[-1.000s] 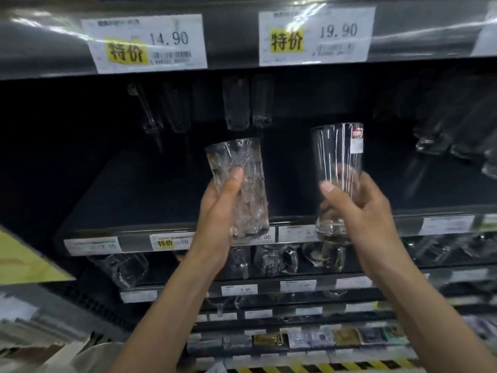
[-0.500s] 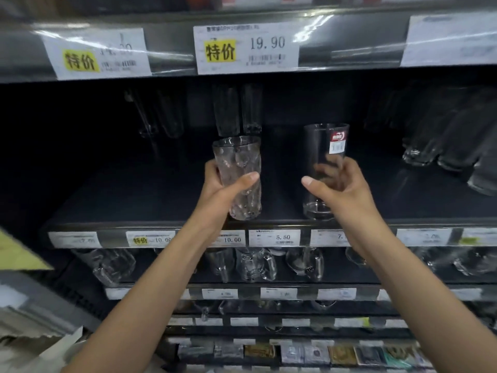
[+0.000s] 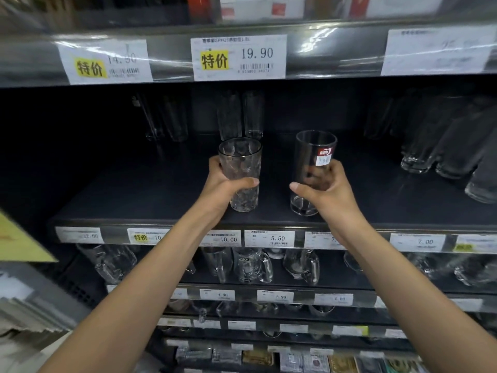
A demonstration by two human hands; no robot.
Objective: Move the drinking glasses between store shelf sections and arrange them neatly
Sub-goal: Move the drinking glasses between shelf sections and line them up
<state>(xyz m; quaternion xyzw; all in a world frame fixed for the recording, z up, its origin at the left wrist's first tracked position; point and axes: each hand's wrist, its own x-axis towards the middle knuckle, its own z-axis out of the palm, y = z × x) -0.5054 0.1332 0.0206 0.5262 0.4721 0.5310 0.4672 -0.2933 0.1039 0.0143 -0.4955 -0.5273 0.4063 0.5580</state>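
Gripping one glass apiece, both hands work near the front edge of the dark middle shelf (image 3: 129, 203). The left hand (image 3: 222, 188) wraps the textured glass (image 3: 242, 157) at mid-height, thumb across the near face and fingers curled round the far side. The right hand (image 3: 332, 191) clasps the smooth glass (image 3: 309, 149) (the one with the red sticker) in the same way, its fingers showing through the clear wall.

Both glasses stand upright, long axes vertical, side by side with a clear gap between them. Their bases sit at or just above the shelf board; whether they touch it I cannot tell.

Each glass lies directly inside its own grasp, so the next move, as I judge it, depends on the depth of the shelf: either a straight release here at the front edge or a push rearward. The back glasses (image 3: 239, 114) stand near the rear edge, almost directly behind the textured glass, so the left hand has the shorter line to them. The leaning glasses (image 3: 441, 149) crowd the right end, closer to the right hand. Keeping each glass upright while sliding would guard against tipping.
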